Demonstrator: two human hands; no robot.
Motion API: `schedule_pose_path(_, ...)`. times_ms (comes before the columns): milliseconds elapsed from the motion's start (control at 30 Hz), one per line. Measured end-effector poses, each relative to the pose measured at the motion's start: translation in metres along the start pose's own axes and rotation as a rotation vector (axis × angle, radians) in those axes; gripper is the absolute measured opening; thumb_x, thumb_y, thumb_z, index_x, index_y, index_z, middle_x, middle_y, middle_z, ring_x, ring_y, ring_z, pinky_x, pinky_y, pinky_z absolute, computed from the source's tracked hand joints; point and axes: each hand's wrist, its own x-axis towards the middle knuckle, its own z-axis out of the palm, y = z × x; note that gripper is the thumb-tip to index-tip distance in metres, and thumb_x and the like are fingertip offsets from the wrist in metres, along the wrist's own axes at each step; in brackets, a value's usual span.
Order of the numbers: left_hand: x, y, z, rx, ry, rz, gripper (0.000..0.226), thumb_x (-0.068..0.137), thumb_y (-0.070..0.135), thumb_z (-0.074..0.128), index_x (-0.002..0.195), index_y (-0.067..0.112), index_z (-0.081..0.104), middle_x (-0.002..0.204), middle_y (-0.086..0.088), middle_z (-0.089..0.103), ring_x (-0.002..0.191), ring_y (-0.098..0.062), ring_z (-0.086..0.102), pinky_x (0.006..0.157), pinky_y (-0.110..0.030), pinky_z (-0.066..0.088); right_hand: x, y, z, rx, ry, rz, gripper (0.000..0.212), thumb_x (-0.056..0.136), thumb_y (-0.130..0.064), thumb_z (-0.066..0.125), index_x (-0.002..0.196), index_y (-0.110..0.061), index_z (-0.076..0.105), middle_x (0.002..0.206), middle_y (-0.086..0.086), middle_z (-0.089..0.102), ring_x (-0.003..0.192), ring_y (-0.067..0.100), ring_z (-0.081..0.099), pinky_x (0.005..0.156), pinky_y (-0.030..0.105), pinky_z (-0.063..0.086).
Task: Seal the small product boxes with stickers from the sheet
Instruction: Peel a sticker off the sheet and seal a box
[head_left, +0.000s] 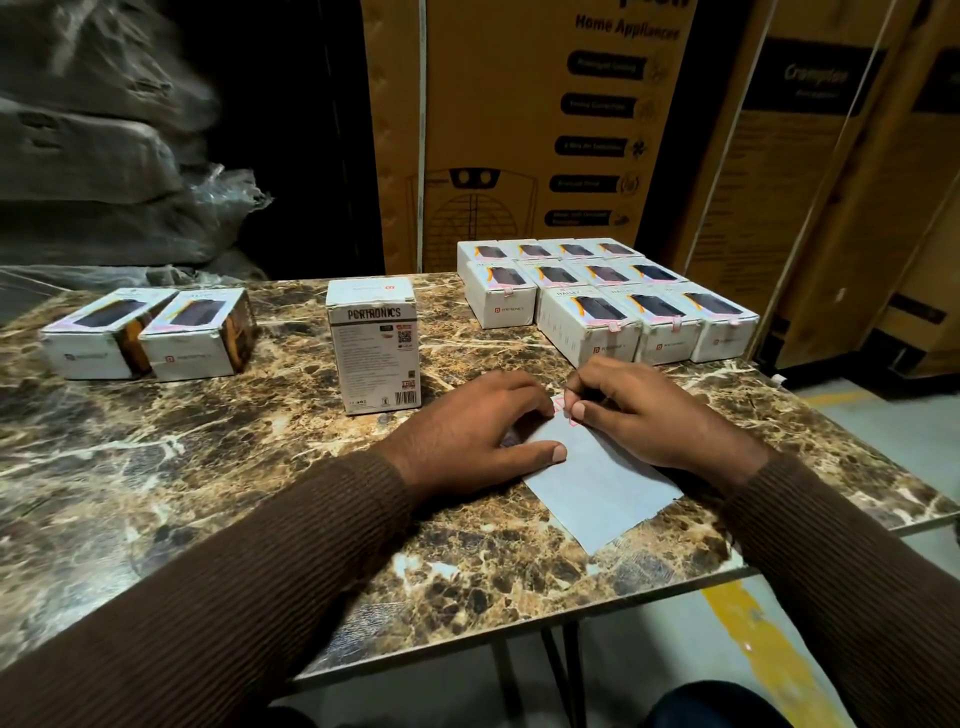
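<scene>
Beyond the right hand (644, 410), sealed boxes (608, 301) grouped; past the left hand (467, 431), two boxes (150, 332) unsealed. Left pressing sticker sheet (597, 488), right pinching sticker (563, 408).

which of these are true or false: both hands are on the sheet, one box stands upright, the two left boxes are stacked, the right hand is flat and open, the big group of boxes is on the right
1. Both hands are on the sheet. True: the left hand presses it, the right hand works at its far end.
2. One box stands upright mid-table. True.
3. The two left boxes are stacked. False: they lie side by side.
4. The right hand is flat and open. False: its fingers pinch at a sticker on the sheet.
5. The big group of boxes is on the right. True.
</scene>
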Motion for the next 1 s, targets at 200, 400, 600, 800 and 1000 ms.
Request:
schedule_pose_path(200,0.001,0.000,0.000,0.022,0.004,0.006,0.055,0.102,0.061,0.054,0.136,0.018,0.061,0.128,0.004,0.059,0.115,-0.012,0.053,0.097,-0.040,0.053,-0.004,0.000,-0.005,0.081,-0.010,0.044,0.013,0.106,-0.022,0.058,0.097,-0.027,0.066,0.096,-0.015,0.067,0.092,0.001,0.061,0.077,0.029,0.046)
schedule_pose_path(400,-0.001,-0.001,0.002,0.010,0.030,0.015,0.052,0.102,0.060,0.055,0.134,0.019,0.061,0.125,0.005,0.059,0.111,-0.010,0.054,0.093,-0.039,0.055,-0.009,-0.002,-0.006,0.129,0.031,0.075,0.012,0.106,-0.024,0.059,0.097,-0.030,0.065,0.094,-0.015,0.071,0.091,0.005,0.067,0.084,0.043,0.057)
schedule_pose_path(600,-0.005,-0.002,-0.001,-0.064,0.117,0.016,0.055,0.100,0.058,0.058,0.139,0.021,0.056,0.131,0.006,0.058,0.108,-0.005,0.053,0.093,-0.034,0.057,-0.007,-0.010,-0.013,0.058,0.011,0.064,0.011,0.106,-0.023,0.058,0.098,-0.029,0.063,0.095,-0.017,0.068,0.091,0.000,0.064,0.083,0.038,0.055)
schedule_pose_path(800,-0.016,-0.007,-0.029,-0.082,0.345,0.071,0.026,0.101,0.034,0.067,0.121,0.018,0.069,0.117,0.006,0.065,0.103,-0.003,0.058,0.089,-0.026,0.056,0.004,-0.025,-0.027,-0.015,0.029,0.002,0.011,0.105,-0.023,0.060,0.096,-0.031,0.062,0.096,-0.018,0.061,0.090,-0.001,0.056,0.074,0.027,0.040)
schedule_pose_path(1000,-0.053,-0.043,-0.092,0.032,0.654,0.002,0.022,0.097,0.028,0.075,0.114,0.015,0.074,0.114,0.002,0.067,0.108,-0.017,0.062,0.091,-0.043,0.054,0.030,-0.077,-0.040,0.015,0.154,-0.114,0.008,0.105,-0.023,0.059,0.098,-0.023,0.064,0.096,-0.012,0.062,0.089,0.002,0.055,0.069,0.026,0.037)
